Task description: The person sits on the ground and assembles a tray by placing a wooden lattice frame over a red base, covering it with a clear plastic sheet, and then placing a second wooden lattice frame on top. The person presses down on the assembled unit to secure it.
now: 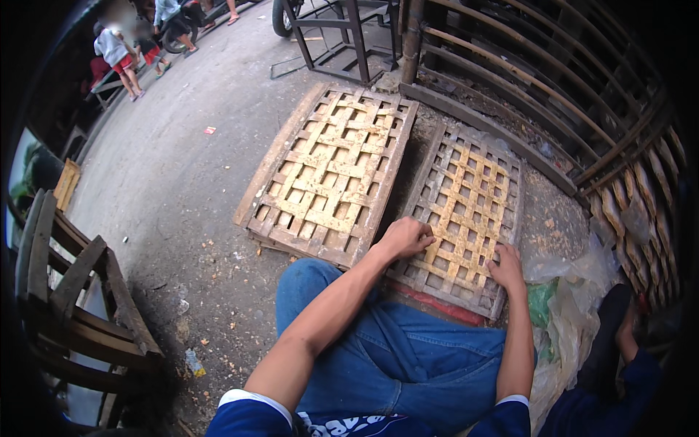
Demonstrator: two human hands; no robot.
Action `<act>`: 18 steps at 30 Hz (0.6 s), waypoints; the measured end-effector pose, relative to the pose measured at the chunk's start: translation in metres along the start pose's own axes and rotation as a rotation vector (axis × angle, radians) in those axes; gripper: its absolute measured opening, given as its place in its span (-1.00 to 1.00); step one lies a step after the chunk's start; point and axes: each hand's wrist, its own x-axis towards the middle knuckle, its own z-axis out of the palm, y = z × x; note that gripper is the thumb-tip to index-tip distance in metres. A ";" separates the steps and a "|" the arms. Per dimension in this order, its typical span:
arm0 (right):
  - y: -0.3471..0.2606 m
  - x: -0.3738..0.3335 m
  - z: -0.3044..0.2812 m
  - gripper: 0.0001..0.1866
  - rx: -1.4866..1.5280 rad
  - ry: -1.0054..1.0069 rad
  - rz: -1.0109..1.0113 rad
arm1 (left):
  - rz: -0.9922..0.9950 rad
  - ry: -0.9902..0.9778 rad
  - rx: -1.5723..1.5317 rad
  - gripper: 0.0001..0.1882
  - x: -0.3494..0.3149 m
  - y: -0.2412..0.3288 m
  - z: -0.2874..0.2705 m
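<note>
In front of my knees lies a slatted wooden lattice panel (448,209) with yellowish strips crossing its middle and greyer wood round its edges. My left hand (409,237) is over its left side, fingers curled together; whatever they pinch is hidden. At the panel's right edge, my right hand (507,268) has its fingers bent onto the lattice, gripping it near the border. Something red (444,304) shows beneath the near edge. To the left lies a larger lattice panel (331,164) with pale woven strips, resting on other boards; neither hand touches it.
Slatted wooden frames (91,291) stand at the left, and a barred wooden rack (510,76) rises at the back right. Crumpled plastic sheeting (568,320) lies beside my right arm. A dark metal stand (354,40) and people (113,51) are farther off on the pavement.
</note>
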 end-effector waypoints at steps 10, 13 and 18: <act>-0.008 0.001 -0.004 -0.49 -0.001 -0.008 0.016 | 0.013 0.016 -0.018 -0.72 0.001 -0.001 -0.001; -0.007 0.001 -0.003 -0.49 0.000 0.002 0.014 | 0.021 0.014 -0.009 -0.72 0.001 0.000 -0.002; -0.010 0.001 -0.005 -0.49 0.024 -0.017 0.028 | 0.018 0.032 0.008 -0.75 -0.001 0.000 -0.004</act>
